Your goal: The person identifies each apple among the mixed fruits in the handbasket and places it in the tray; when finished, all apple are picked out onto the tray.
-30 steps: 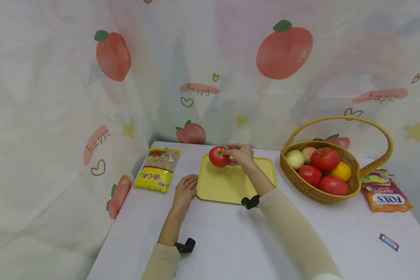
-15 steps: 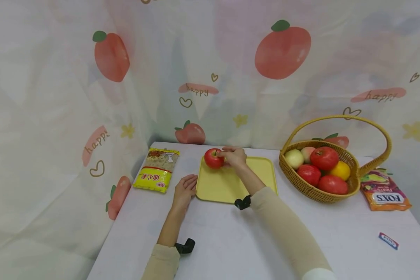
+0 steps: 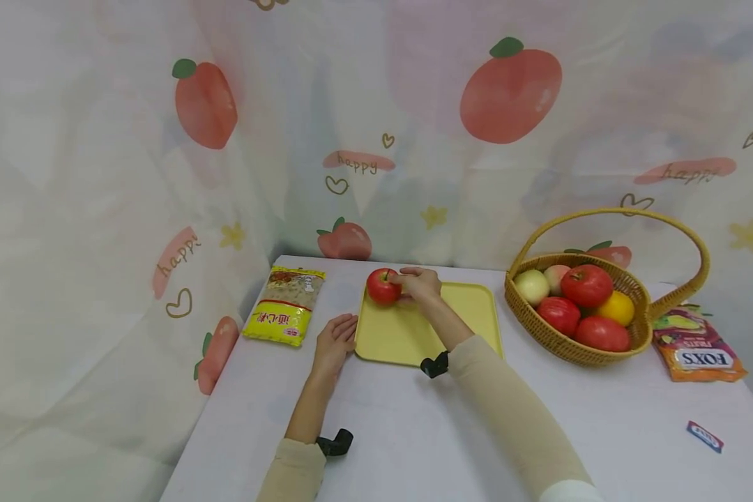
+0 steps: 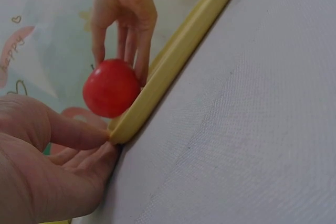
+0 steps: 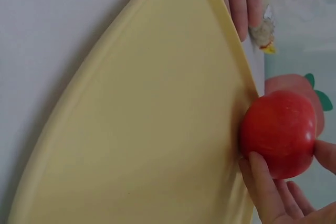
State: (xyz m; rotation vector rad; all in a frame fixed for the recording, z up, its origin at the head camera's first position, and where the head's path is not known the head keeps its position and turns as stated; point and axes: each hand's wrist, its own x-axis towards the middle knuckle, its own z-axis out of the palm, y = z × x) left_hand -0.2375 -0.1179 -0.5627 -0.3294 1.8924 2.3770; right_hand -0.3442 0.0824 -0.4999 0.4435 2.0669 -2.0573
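Observation:
A red apple (image 3: 382,287) is at the far left corner of the yellow tray (image 3: 398,340). My right hand (image 3: 423,286) holds it from the right, thumb and fingers on opposite sides in the right wrist view, where the apple (image 5: 278,134) appears low against the tray. Whether its underside bears fully on the tray, I cannot tell. At the tray's left edge, my left hand (image 3: 332,341) pinches the rim; in the left wrist view the thumb of that left hand (image 4: 58,166) lies on the corner, with the fingers outside and below.
A wicker basket (image 3: 577,354) of several fruits stands right of the tray, its tall handle raised. Behind it lies a FOX'S candy bag (image 3: 699,352). One small wrapped candy (image 3: 705,437) is near the right. A yellow food packet (image 3: 282,310) lies at the left.
The right hand has carried the apple slightly left and down to the tray's far left corner, then stayed there. The left hand has kept its place at the rim.

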